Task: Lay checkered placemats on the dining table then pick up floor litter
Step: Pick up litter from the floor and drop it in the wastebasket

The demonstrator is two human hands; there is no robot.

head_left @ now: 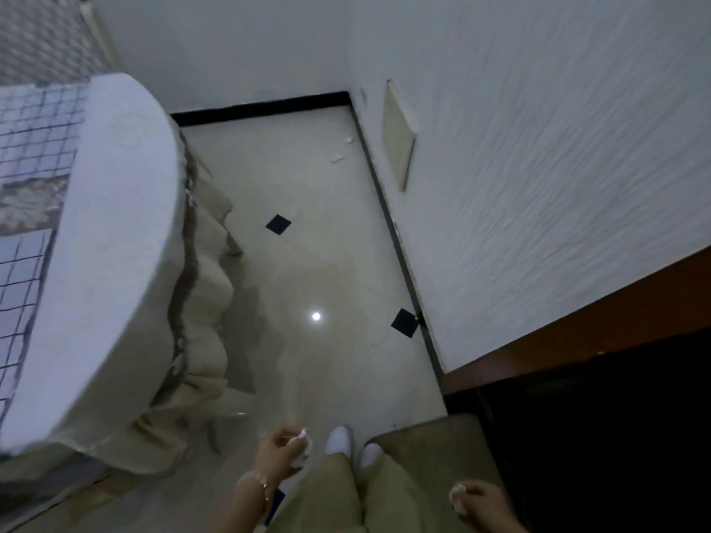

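Observation:
My left hand [279,453] hangs low near the frame's bottom, closed on a crumpled white paper scrap [301,444]. My right hand [483,502] at the bottom right also grips a white paper scrap [458,496]. Two small white litter pieces lie on the glossy floor far ahead by the wall: one litter piece [348,139] and another litter piece [337,160]. On the round dining table [111,240] at left lie checkered placemats [36,128], one more checkered placemat [19,298] nearer me.
The table's beige skirt [204,302] drapes to the floor beside a narrow tiled aisle [319,263]. A textured white wall [538,167] with a panel [398,134] bounds the right. A brown doormat [434,448] and dark doorway [615,417] lie at lower right. My white shoes [339,440] stand on the floor.

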